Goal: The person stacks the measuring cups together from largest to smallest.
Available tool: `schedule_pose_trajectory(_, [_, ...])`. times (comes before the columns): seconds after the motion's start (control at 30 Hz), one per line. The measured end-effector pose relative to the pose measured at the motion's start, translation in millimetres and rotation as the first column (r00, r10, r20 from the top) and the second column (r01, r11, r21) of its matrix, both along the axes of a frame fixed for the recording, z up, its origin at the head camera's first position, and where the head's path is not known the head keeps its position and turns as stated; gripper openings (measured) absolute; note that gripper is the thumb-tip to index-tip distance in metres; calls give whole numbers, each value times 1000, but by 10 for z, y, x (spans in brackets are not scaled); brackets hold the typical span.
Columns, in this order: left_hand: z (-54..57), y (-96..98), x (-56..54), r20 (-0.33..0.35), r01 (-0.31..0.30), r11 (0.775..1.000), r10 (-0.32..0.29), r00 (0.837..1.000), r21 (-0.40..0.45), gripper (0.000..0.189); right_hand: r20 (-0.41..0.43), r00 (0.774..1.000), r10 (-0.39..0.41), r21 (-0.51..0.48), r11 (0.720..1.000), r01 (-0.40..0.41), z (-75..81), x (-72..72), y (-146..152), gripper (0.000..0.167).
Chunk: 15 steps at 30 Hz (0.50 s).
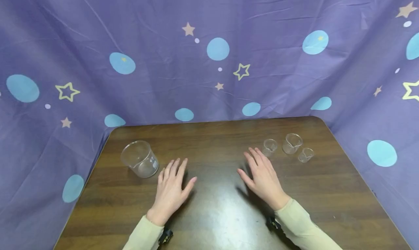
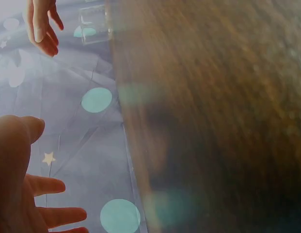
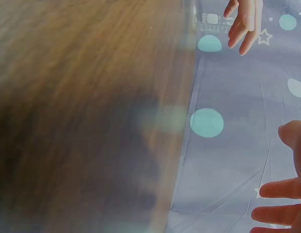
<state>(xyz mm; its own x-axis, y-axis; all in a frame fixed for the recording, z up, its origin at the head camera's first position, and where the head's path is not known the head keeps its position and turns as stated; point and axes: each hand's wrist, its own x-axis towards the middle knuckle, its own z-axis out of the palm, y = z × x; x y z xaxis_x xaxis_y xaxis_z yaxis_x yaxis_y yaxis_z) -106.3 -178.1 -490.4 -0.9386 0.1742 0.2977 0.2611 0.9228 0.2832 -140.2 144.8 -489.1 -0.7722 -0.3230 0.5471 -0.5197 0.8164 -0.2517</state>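
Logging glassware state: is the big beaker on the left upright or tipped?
Upright. In the head view, the big beaker stands with its base on the table and its round mouth facing up.

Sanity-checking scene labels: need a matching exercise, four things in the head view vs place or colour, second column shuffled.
Things
1. largest glass beaker
2. three smaller glass beakers
3. tabletop
4. curtain

Place or colour
A. grouped toward the right
B. purple with stars and blue dots
C. standing toward the left
D. brown wood grain

Pairs: 1-C, 2-A, 3-D, 4-B
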Motion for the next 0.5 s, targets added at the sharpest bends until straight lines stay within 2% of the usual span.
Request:
schedule_pose_trajectory(0.3, [26,-24,25,-148,11,998,-2,989,55,64,6,998,58,28,998,-58,86,-49,-171,59])
schedule_pose_trajectory(0.5, [75,-71,18,-206,14,996,3,979,84,56,5,996,94,60,994,-94,172,-100,-300,60])
